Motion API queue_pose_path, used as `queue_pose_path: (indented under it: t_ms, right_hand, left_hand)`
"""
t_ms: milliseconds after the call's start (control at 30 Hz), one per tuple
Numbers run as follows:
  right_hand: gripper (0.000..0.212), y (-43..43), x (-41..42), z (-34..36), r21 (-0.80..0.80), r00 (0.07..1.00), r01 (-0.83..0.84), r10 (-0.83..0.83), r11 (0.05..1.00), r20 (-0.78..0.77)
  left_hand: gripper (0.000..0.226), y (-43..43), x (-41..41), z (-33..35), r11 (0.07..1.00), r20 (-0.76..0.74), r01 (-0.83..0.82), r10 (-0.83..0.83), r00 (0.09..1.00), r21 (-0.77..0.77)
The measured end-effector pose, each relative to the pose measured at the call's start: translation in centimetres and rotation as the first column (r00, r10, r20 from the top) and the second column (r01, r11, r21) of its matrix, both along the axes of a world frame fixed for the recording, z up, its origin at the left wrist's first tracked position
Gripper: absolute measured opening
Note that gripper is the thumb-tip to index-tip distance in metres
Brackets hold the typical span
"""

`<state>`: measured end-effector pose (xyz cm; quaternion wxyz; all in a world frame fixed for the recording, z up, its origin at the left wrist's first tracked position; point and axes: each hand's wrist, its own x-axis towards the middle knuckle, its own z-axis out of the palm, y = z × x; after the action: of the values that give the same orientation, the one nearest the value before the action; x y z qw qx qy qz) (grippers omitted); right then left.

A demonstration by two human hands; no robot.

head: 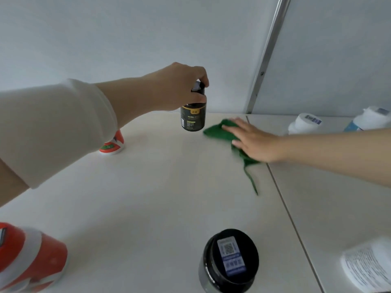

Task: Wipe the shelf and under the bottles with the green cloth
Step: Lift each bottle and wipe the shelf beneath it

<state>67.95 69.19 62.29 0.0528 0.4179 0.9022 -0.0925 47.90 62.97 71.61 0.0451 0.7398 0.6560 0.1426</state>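
Note:
My left hand (179, 87) grips the black cap of a dark bottle (193, 118) with a yellow-trimmed label and holds it lifted just above the pale shelf (148, 187) near the back wall. Right beside the bottle, my right hand (251, 138) lies flat with straight fingers on the green cloth (218, 132), pressing it against the shelf. A thin strand of the cloth trails toward me along the seam between two shelf panels.
An orange-and-white bottle (112, 143) stands at the back left, partly behind my sleeve. Another orange-and-white bottle (29, 259) stands front left. A black-lidded jar (229, 261) sits at the front. White containers (304, 122) stand on the right panel. A metal post (266, 53) rises behind.

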Motion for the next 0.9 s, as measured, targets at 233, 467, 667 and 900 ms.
queue_pose_path:
  t_ms: [233,467,667,900]
  right_hand:
    - [0.057,-1.1,-1.7,0.6,-0.056,0.939,0.327,-0.317,0.943,0.136]
    - [0.067,-13.3,2.8,2.9,-0.228,0.883,0.288,-0.165,0.93,0.44]
    - [0.063,-4.1,-1.2,1.1,-0.075,0.918,0.313,-0.281,0.947,0.281]
    - [0.062,1.5,-4.6,2.4,-0.04,0.889,0.426,-0.411,0.904,0.201]
  left_hand:
    - [0.034,-0.1,0.3,-1.4,0.999,-0.04,0.0,-0.002,0.999,-0.054]
    - [0.035,0.0,1.2,-1.7,0.997,-0.015,0.052,-0.053,0.998,-0.057]
    - [0.036,0.4,1.2,-2.0,0.997,-0.005,0.04,-0.041,0.999,-0.059]
    - [0.036,0.9,1.1,-3.1,0.998,-0.013,0.022,-0.023,1.0,-0.064]
